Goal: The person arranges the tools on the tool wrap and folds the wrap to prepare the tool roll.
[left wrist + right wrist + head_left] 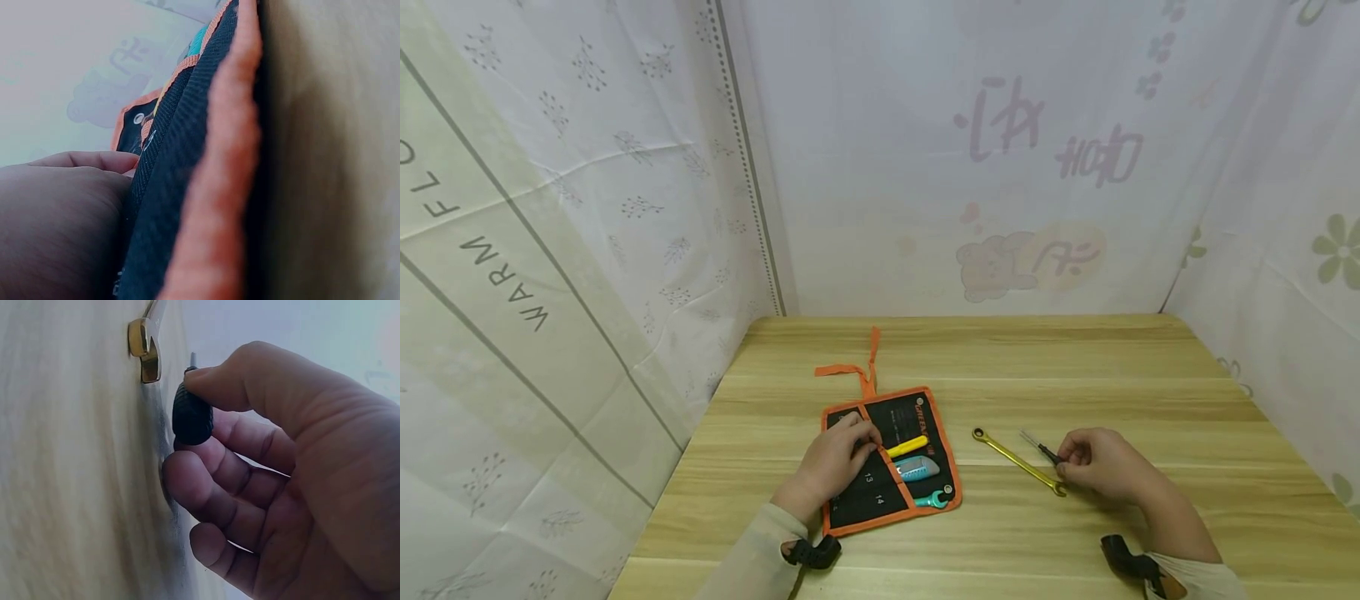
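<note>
On the wooden table (985,537) lies a black, orange-edged tool pouch (871,492), whose pocket edge the left hand (831,462) pinches between thumb and finger. Well apart to the right, the right hand (1105,462), just beside a gold wrench (1018,461) on the wood, pinches a black-handled tool (1048,454) with a thin, pale shaft.

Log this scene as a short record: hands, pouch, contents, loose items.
Left hand: at the pocket edge of the tool pouch; pinch unclear
Right hand: pinching a black-handled tool with a thin metal shaft
Pouch: black, orange-trimmed, open on the table
Pocketed: yellow tool, light-blue tool, teal wrench
Loose: gold wrench, between pouch and right hand
</note>
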Available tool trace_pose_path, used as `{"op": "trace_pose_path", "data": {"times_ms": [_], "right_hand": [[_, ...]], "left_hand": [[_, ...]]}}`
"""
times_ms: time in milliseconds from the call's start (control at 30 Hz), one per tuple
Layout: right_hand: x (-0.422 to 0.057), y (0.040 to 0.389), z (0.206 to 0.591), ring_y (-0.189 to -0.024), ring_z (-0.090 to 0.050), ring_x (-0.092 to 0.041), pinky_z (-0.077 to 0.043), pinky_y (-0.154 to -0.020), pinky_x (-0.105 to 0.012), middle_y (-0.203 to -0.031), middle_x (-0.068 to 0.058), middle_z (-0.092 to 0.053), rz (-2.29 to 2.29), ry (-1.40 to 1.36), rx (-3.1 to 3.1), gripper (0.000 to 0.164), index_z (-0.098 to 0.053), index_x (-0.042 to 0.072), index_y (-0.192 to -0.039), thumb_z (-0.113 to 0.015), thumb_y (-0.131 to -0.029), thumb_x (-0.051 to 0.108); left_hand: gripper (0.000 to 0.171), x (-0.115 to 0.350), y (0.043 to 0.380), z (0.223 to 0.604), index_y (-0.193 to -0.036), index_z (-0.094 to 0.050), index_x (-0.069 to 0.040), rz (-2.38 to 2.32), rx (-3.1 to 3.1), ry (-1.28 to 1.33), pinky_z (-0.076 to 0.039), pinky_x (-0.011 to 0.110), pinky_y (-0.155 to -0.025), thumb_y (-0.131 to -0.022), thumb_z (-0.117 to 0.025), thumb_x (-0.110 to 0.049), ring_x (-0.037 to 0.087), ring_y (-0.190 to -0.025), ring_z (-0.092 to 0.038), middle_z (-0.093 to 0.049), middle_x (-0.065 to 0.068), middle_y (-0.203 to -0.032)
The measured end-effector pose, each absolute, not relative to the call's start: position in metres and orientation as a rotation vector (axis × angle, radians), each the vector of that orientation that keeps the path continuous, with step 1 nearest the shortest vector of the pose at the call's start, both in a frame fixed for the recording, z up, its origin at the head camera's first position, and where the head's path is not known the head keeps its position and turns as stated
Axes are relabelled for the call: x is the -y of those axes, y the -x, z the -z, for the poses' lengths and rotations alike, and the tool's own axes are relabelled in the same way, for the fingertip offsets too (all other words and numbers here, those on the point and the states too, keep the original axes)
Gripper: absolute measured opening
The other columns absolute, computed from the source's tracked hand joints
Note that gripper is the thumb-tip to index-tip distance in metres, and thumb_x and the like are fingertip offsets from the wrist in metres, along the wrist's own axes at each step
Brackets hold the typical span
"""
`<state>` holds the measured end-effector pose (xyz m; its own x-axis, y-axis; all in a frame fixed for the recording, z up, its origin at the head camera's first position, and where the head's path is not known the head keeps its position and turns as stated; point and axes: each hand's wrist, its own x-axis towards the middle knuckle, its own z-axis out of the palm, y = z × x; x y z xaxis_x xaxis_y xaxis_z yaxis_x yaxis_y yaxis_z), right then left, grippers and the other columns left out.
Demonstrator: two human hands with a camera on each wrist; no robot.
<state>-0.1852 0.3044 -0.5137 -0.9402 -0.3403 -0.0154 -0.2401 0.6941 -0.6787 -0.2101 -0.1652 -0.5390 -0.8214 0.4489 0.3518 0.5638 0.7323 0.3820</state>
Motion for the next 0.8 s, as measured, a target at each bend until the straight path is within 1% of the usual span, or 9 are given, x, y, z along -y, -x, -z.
{"op": "trace_pose_path", "data": {"times_ms": [233,500,800], "right_hand": [[-0.299,0.185,0.511,-0.072,-0.056,-0.012,-0.048,-0.063,-0.027,-0.079,0.003,-0.061,1.088,0.434,-2.786,0.009,-0.072,0.013,-0.093,-0.081,-0.090,0.014],[-0.293,0.187,0.511,-0.072,-0.055,-0.013,-0.049,-0.064,-0.028,-0.082,0.003,-0.061,1.062,0.427,-2.830,0.010,-0.072,0.016,-0.095,-0.081,-0.091,0.014],[-0.284,0.194,0.510,-0.077,-0.058,-0.015,-0.050,-0.066,-0.028,-0.084,0.005,-0.063,1.061,0.429,-2.861,0.010,-0.072,0.015,-0.097,-0.077,-0.092,0.008]], "left_hand": [[0.014,0.165,0.211,0.540,-0.101,-0.070,-0.030,0.706,2.690,0.802,-0.051,0.025,-0.066,-0.099,-0.076,-0.018,0.003,-0.077,-0.054,-0.055,-0.013,-0.096],[0.014,0.165,0.210,0.541,-0.101,-0.070,-0.031,0.706,2.694,0.795,-0.049,0.024,-0.064,-0.100,-0.076,-0.019,0.003,-0.075,-0.052,-0.054,-0.014,-0.095],[0.014,0.165,0.210,0.540,-0.102,-0.070,-0.030,0.711,2.694,0.792,-0.050,0.025,-0.064,-0.099,-0.076,-0.018,0.003,-0.075,-0.053,-0.055,-0.013,-0.096]]}}
